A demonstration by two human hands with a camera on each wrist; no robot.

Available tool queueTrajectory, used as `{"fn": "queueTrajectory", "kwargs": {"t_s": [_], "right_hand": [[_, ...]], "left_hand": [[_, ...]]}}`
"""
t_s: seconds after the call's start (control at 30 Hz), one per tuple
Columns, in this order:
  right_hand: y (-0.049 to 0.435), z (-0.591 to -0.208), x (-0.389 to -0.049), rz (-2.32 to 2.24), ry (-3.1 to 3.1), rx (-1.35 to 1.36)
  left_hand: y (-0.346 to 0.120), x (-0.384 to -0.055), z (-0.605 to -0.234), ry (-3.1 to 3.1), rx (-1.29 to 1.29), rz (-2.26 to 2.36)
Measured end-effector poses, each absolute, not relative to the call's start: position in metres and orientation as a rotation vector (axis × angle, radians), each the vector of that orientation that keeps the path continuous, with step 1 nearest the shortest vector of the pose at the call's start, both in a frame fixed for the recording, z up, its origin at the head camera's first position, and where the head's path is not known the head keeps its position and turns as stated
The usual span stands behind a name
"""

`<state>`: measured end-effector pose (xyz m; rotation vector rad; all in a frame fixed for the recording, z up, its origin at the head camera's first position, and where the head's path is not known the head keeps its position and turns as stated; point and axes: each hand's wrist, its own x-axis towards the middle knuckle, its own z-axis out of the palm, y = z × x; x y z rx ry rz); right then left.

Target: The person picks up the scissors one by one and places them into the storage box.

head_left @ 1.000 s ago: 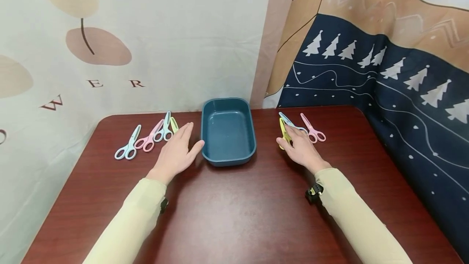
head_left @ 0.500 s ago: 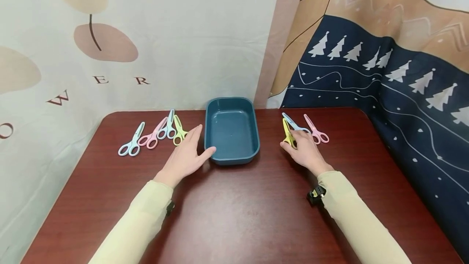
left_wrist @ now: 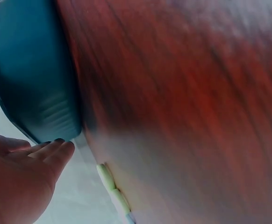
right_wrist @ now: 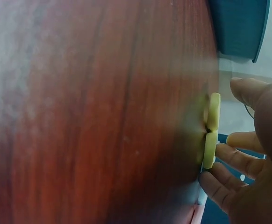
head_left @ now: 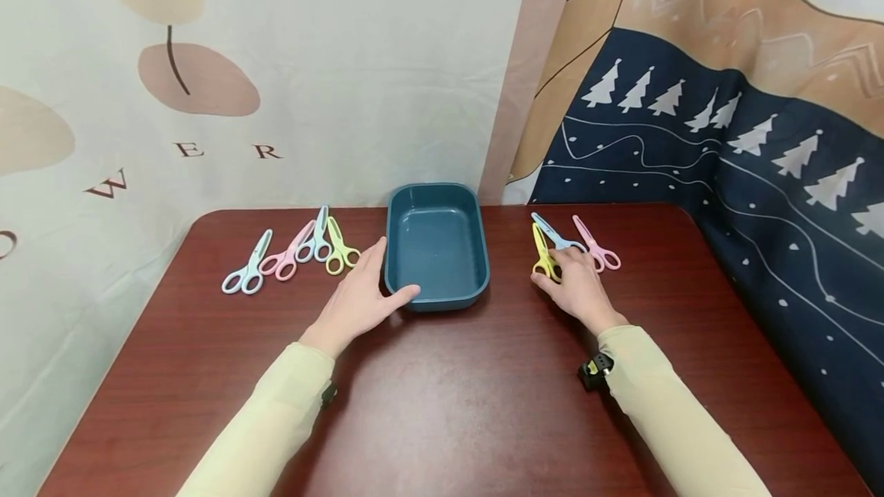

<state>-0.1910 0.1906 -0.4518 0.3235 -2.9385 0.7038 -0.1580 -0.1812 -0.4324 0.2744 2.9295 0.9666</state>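
A dark teal plastic tray (head_left: pixel 438 251) stands at the table's far middle. My left hand (head_left: pixel 354 304) is at its front left corner, fingers straight along the side and thumb extended by the front rim; in the left wrist view the fingertips lie close to the tray's wall (left_wrist: pixel 38 70). Over the handles of the yellow scissors (head_left: pixel 540 246) is my right hand (head_left: pixel 576 287). In the right wrist view its thumb stands apart from the loosely bent fingers, beside the scissors' yellow loops (right_wrist: pixel 213 112). Blue scissors (head_left: pixel 548 228), handles partly covered, and pink scissors (head_left: pixel 595 244) lie just beyond that hand.
Left of the tray lie several scissors: light blue (head_left: pixel 250 263), pink (head_left: pixel 288 253), another blue pair (head_left: pixel 317 236) and yellow-green (head_left: pixel 338 244). A pale cloth (head_left: pixel 345 98) and a navy tree-patterned cloth (head_left: pixel 635 144) hang behind the brown table (head_left: pixel 442 390).
My left hand has moved right to the tray's corner, uncovering the yellow-green scissors. My right hand has drawn slightly back at the yellow scissors. The head view has shifted a little.
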Motion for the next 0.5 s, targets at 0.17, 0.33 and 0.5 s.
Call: {"fn": "queueTrajectory", "kwargs": {"t_s": [0.17,0.33,0.5], "right_hand": [[0.1899,-0.4519,-0.1921,0.679,-2.937,0.327],[0.1885,-0.4535,-0.192,0.671,-2.948,0.297],[0.1886,-0.4562,-0.1926,0.664,-3.003,0.241]], "left_hand": [[-0.1798,-0.1581,-0.4346,2.905,0.249,1.01],[-0.1778,-0.158,-0.436,2.879,0.233,1.062],[-0.1765,-0.1577,-0.4365,2.857,0.242,1.129]]}}
